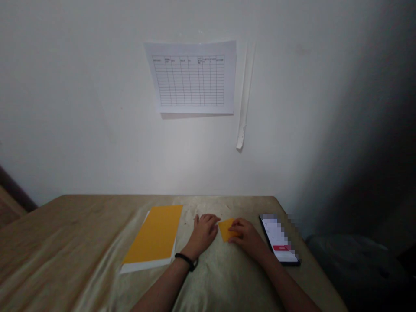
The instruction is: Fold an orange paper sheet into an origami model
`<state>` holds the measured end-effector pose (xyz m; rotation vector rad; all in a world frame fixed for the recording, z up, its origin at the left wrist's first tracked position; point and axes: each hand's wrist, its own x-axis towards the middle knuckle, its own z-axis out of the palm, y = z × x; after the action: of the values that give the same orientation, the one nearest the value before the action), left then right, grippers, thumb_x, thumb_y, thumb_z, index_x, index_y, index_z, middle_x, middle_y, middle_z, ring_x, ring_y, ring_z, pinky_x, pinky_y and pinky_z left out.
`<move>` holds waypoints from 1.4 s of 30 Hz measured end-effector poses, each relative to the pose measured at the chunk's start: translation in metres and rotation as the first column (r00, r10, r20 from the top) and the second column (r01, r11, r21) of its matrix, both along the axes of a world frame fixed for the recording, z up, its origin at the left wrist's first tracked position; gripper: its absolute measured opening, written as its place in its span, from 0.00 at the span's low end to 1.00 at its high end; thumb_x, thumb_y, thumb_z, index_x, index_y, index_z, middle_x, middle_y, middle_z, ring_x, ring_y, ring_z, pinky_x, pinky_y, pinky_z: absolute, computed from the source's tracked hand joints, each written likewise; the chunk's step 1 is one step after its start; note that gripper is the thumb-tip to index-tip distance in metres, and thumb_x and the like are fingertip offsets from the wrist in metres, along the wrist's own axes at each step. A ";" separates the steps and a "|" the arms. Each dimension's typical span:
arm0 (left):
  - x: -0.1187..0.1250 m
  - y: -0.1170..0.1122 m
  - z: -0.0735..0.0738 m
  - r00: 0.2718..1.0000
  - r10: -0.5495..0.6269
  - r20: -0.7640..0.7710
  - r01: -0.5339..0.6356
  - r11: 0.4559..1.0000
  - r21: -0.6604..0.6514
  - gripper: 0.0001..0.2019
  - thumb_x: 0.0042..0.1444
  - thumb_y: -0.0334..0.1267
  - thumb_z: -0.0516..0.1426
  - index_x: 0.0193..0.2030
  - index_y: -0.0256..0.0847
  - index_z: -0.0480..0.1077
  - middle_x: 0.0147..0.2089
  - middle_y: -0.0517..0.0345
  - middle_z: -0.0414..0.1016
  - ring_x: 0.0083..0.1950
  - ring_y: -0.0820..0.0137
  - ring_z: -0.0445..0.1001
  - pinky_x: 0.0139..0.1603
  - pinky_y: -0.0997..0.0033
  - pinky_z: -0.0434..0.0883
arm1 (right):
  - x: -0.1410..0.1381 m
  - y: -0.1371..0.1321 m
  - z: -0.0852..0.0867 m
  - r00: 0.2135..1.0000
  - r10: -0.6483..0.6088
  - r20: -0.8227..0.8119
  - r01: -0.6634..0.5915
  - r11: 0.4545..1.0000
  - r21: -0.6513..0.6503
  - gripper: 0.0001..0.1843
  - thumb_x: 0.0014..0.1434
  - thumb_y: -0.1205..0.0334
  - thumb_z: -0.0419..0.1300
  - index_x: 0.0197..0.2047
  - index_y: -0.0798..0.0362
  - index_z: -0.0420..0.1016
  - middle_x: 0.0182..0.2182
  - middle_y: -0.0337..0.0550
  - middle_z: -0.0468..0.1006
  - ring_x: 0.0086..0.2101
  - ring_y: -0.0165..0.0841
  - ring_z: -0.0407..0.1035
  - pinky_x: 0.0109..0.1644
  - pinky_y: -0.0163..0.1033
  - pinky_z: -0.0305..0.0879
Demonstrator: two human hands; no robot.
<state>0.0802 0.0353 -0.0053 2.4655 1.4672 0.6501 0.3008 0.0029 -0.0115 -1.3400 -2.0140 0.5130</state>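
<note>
A small folded piece of orange paper point(225, 229) lies on the cloth-covered table point(81, 234) between my hands. My left hand point(204, 232) rests beside its left edge, fingers curled down and touching the paper's corner. A black band circles that wrist. My right hand point(244, 234) lies on the paper's right side, fingers bent and pressing it against the table.
A stack of orange sheets over white ones point(155, 240) lies left of my hands. A phone with a lit screen point(279, 240) lies at the right, near the table's edge. A printed grid sheet point(192, 78) hangs on the white wall. A dark object point(354, 268) sits right of the table.
</note>
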 end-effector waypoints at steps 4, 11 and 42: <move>0.001 -0.001 0.003 1.000 -0.003 0.015 0.002 1.000 0.004 0.13 0.63 0.37 0.54 0.53 0.48 0.73 0.55 0.54 0.74 0.60 0.60 0.67 0.69 0.42 0.47 | 0.001 0.000 0.002 0.998 -0.023 -0.060 0.022 1.000 -0.004 0.17 0.63 0.66 0.54 0.52 0.49 0.79 0.50 0.45 0.78 0.52 0.36 0.70 0.60 0.43 0.63; 0.005 -0.007 0.009 0.997 -0.072 0.008 0.072 0.997 0.018 0.15 0.56 0.48 0.63 0.48 0.49 0.76 0.52 0.52 0.73 0.58 0.56 0.67 0.67 0.45 0.53 | 0.006 0.006 -0.005 0.987 -0.097 0.129 0.098 0.995 -0.007 0.27 0.60 0.74 0.49 0.58 0.48 0.75 0.61 0.43 0.72 0.63 0.37 0.59 0.69 0.50 0.53; 0.002 0.000 0.002 0.998 -0.044 0.034 0.043 0.998 0.055 0.11 0.59 0.34 0.59 0.48 0.48 0.77 0.53 0.54 0.75 0.59 0.59 0.68 0.67 0.46 0.55 | 0.007 0.002 -0.002 0.981 -0.172 0.087 0.172 0.985 0.010 0.11 0.53 0.66 0.65 0.41 0.49 0.80 0.44 0.46 0.75 0.50 0.41 0.66 0.58 0.43 0.60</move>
<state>0.0822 0.0349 -0.0033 2.5060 1.3972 0.7305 0.3078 0.0053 -0.0132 -1.5430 -1.9441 0.3785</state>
